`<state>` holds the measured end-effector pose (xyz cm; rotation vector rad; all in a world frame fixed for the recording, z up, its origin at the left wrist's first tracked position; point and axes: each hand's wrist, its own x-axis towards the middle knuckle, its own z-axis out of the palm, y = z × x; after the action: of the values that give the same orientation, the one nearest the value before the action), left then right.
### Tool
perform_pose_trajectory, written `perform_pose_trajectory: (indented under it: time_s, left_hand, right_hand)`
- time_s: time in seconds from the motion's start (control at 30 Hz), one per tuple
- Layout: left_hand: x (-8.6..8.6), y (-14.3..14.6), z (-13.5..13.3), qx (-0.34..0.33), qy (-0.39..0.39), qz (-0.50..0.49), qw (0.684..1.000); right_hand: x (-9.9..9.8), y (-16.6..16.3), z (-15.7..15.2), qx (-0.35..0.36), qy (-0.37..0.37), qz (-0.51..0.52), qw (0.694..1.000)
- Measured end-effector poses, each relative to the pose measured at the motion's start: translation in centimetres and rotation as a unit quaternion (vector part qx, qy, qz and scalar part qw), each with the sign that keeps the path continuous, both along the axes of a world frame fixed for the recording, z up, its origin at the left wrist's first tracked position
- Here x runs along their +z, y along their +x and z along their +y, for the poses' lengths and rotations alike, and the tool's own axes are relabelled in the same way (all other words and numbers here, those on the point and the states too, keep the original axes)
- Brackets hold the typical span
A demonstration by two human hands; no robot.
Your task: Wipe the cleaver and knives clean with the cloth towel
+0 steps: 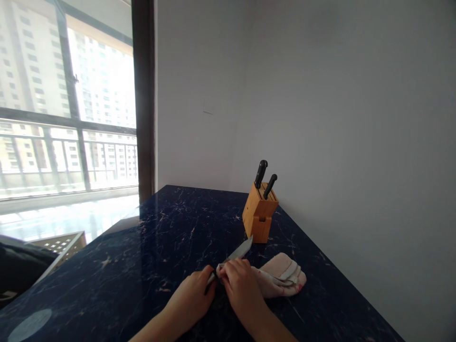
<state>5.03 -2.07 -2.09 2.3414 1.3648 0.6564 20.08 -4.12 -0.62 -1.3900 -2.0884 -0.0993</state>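
My left hand point(194, 289) is closed around the dark handle of a kitchen knife point(240, 250), whose blade points away to the upper right. Pinched in my right hand point(240, 285) is the end of a pale cloth point(281, 275) with reddish marks, pressed about the blade close to the handle. The rest of the cloth lies bunched on the table to the right of that hand. Beyond the knife tip stands a wooden knife block point(259, 213), with two black-handled knives point(261, 173) in its slots.
The dark blue marbled table point(178, 228) runs back to a white wall point(338, 142). A pale oval patch point(30, 325) shows at its front left. Left of the table are a perforated light-coloured chair or crate point(67, 244), a dark item point(21, 263) and a large window point(71, 95).
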Motion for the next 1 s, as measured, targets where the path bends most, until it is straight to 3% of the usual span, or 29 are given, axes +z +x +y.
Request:
perform_pose_trajectory:
  time_s: [0.2,0.33,0.47,0.83,1.0]
  left_hand:
    - [-0.1,0.0,0.1,-0.004,0.001,0.009,1.000]
    - [-0.2,-0.1,0.1,0.001,-0.001,0.010,1.000]
    - [0.0,-0.1,0.2,0.007,-0.016,0.009,1.000]
    - [1.0,-0.2,0.0,-0.004,-0.041,-0.024,0.999]
    - [0.6,-0.1,-0.3,-0.002,-0.021,-0.004,1.000]
  right_hand:
    - [0.5,0.5,0.2,-0.054,0.002,0.014,0.998]
    - [0.1,0.2,-0.1,0.001,0.013,-0.018,1.000]
    - [0.0,0.5,0.0,-0.002,-0.003,-0.058,0.998]
    - [0.4,1.0,0.1,0.089,-0.058,0.043,0.993]
    - [0.3,0.8,0.3,0.063,-0.046,0.066,0.995]
